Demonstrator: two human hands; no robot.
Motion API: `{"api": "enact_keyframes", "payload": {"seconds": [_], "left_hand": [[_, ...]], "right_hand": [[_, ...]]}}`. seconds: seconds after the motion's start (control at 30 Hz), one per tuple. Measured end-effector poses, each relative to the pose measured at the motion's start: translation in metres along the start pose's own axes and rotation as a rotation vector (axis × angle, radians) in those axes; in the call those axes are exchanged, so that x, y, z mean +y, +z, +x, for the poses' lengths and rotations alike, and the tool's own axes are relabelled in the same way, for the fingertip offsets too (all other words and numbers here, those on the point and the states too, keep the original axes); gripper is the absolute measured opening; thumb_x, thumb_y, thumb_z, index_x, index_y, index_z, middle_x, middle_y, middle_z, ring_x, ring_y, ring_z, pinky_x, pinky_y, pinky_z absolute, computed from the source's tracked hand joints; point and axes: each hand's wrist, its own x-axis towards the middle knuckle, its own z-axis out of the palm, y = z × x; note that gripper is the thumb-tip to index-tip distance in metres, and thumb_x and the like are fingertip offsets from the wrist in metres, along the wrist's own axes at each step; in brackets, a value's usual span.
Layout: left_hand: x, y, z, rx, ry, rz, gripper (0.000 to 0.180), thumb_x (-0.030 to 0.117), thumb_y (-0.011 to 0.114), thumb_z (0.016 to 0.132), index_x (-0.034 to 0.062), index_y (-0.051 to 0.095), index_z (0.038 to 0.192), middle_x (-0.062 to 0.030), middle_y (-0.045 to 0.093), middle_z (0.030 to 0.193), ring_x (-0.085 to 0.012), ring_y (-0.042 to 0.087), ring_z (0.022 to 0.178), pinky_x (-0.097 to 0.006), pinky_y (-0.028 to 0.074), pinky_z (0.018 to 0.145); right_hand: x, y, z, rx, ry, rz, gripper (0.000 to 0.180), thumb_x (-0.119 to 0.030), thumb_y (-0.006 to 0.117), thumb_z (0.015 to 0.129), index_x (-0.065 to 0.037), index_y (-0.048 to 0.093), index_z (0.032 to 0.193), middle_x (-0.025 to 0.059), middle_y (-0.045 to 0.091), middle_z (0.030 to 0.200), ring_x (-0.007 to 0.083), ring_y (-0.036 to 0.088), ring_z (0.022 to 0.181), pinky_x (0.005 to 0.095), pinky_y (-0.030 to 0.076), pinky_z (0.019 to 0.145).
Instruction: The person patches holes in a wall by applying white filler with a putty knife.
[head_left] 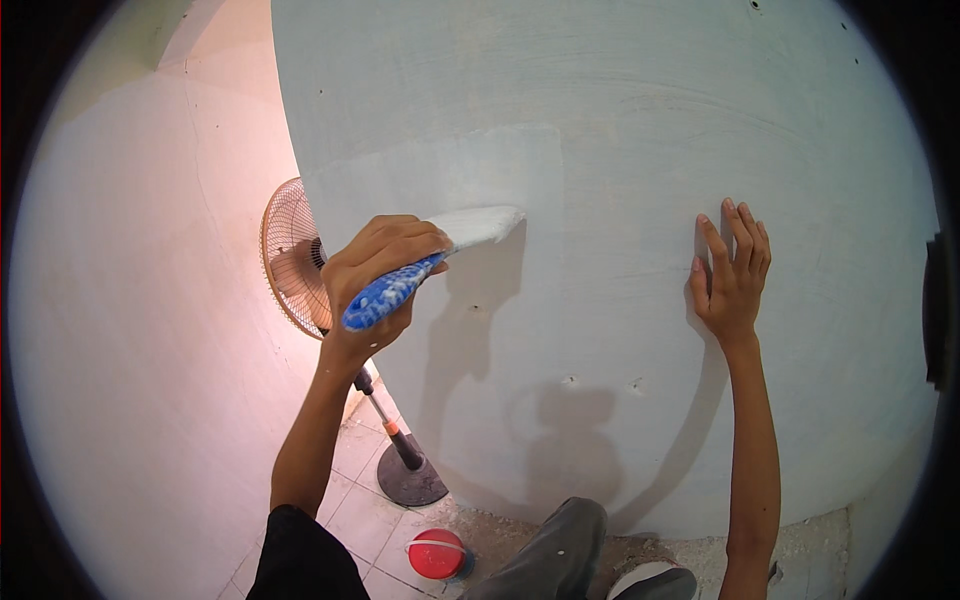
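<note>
My left hand is closed around the blue, paint-smeared handle of a paintbrush. The brush's white-coated bristles point right and meet the pale grey-blue wall in front of me, or come very close to it. Around the bristles, a lighter patch with a visible edge shows on the wall. Farther right, my right hand rests against the wall with its fingers apart, holding nothing. Shadows of my arms and head fall on the wall below.
Behind the wall's left edge stands a pedestal fan on a round dark base. Near my legs, a red-topped bucket sits on the tiled floor. A dark object is at the far right edge.
</note>
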Motion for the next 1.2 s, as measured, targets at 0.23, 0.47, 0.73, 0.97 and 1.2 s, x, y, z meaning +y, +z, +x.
{"api": "enact_keyframes", "payload": {"seconds": [0.23, 0.47, 0.73, 0.97, 1.2], "left_hand": [[-0.019, -0.010, 0.035, 0.128, 0.149, 0.167, 0.019, -0.003, 0.072, 0.070, 0.0012, 0.069, 0.088, -0.0093, 0.070, 0.088, -0.0258, 0.066, 0.085, -0.033, 0.054, 0.075], [-0.014, 0.005, -0.006, 0.041, 0.092, 0.114, 0.020, 0.004, 0.075, 0.067, 0.0020, 0.070, 0.087, -0.0086, 0.069, 0.086, -0.0254, 0.066, 0.085, -0.033, 0.053, 0.075], [-0.024, -0.010, 0.027, 0.114, 0.166, 0.163, 0.022, -0.001, 0.073, 0.068, 0.0029, 0.070, 0.089, -0.0085, 0.070, 0.087, -0.0259, 0.067, 0.086, -0.033, 0.054, 0.074], [-0.024, 0.015, -0.004, 0.117, 0.119, 0.149, 0.022, 0.001, 0.073, 0.067, 0.0012, 0.069, 0.088, -0.0120, 0.068, 0.087, -0.0271, 0.067, 0.085, -0.034, 0.054, 0.075], [0.024, 0.022, -0.104, -0.107, -0.014, -0.012, 0.027, 0.005, 0.073, 0.064, -0.0007, 0.069, 0.090, -0.0135, 0.067, 0.088, -0.0298, 0.065, 0.084, -0.037, 0.054, 0.075]], "right_hand": [[-0.003, 0.001, 0.002, 0.008, -0.007, 0.010, 0.052, -0.018, 0.055, 0.078, -0.022, 0.053, 0.130, 0.0050, 0.040, 0.144, 0.0225, 0.031, 0.137, 0.0440, 0.021, 0.116], [-0.002, 0.000, 0.001, 0.010, -0.003, 0.010, 0.055, -0.015, 0.055, 0.077, -0.022, 0.052, 0.131, 0.0050, 0.040, 0.144, 0.0227, 0.031, 0.137, 0.0445, 0.022, 0.116], [-0.003, 0.000, 0.001, 0.008, 0.002, 0.013, 0.055, -0.015, 0.055, 0.077, -0.022, 0.052, 0.131, 0.0050, 0.040, 0.144, 0.0229, 0.031, 0.137, 0.0444, 0.022, 0.116], [-0.003, 0.002, -0.004, 0.014, 0.008, 0.005, 0.056, -0.016, 0.054, 0.077, -0.024, 0.051, 0.132, 0.0048, 0.040, 0.144, 0.0229, 0.031, 0.136, 0.0442, 0.022, 0.116], [-0.003, -0.001, -0.001, 0.018, 0.014, 0.017, 0.055, -0.015, 0.053, 0.077, -0.023, 0.051, 0.132, 0.0046, 0.039, 0.144, 0.0229, 0.031, 0.137, 0.0439, 0.022, 0.116]]}}
